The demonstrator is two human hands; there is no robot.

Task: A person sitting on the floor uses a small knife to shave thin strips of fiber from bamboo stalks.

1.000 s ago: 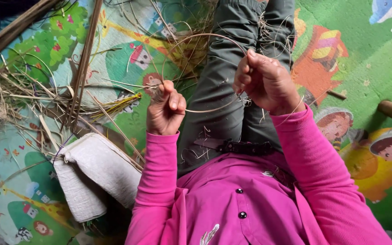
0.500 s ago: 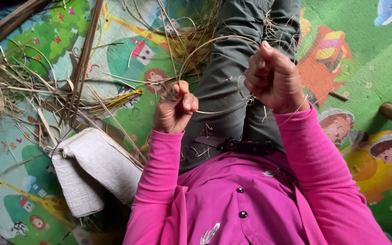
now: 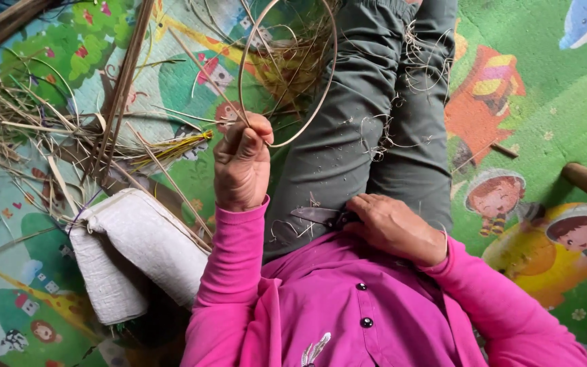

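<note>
1. One view is supplied, from the head camera, looking down over a pink shirt (image 3: 375,319) and grey trousers (image 3: 368,122).
2. The left hand (image 3: 242,163) is raised and closed; a thin cane strip bent into a hoop (image 3: 327,81) is pinched between thumb and fingertips. The hoop rises above and to the right of this hand, over the lap.
3. The right hand (image 3: 392,228) is laid palm down on the lap, fingers loosely curled over the handles of dark scissors (image 3: 321,216). Whether the handles are gripped cannot be told.
4. Loose straw and split canes (image 3: 123,88) are spread to the left of the left hand.
5. A folded white sack (image 3: 137,245) lies below and left of the left hand, on a patterned play mat (image 3: 545,81).
</note>
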